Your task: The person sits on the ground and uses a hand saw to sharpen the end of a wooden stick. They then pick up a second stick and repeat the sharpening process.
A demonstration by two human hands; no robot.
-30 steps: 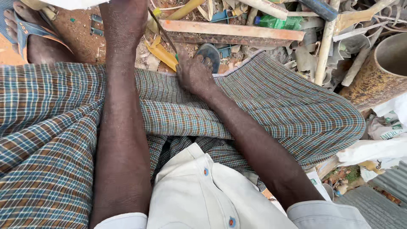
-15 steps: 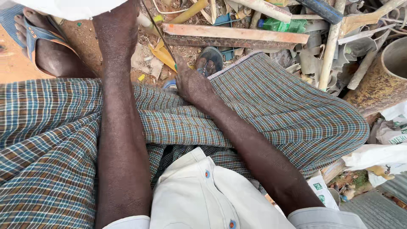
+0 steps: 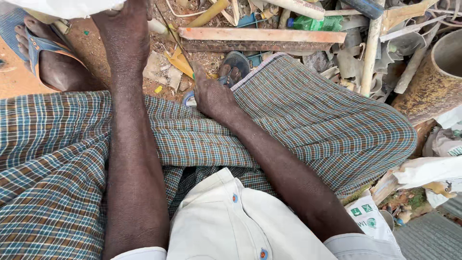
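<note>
My left hand (image 3: 126, 30) reaches forward over the dirt to a white sack (image 3: 67, 7) at the top edge, and its fingers are hidden there. My right hand (image 3: 210, 94) rests at the edge of my checked cloth wrap (image 3: 308, 120), fingers curled. A thin dark rod (image 3: 175, 36) runs from the rubble down into this hand. Just beyond the hand lie a yellow scrap (image 3: 180, 62) and a dark sandal (image 3: 236, 65). My foot in a blue sandal (image 3: 41, 50) is at the upper left.
A flat wooden plank (image 3: 262, 36) lies across the scrap heap ahead. Pipes (image 3: 370, 53), a green bottle (image 3: 315, 21) and broken pieces crowd the upper right. A rusty drum (image 3: 433, 82) stands at the right edge, with white bags (image 3: 428, 171) below it.
My right hand has slid a little back toward my lap, along the wrap's edge. My left hand stays stretched toward the sack, and the view has tilted slightly.
</note>
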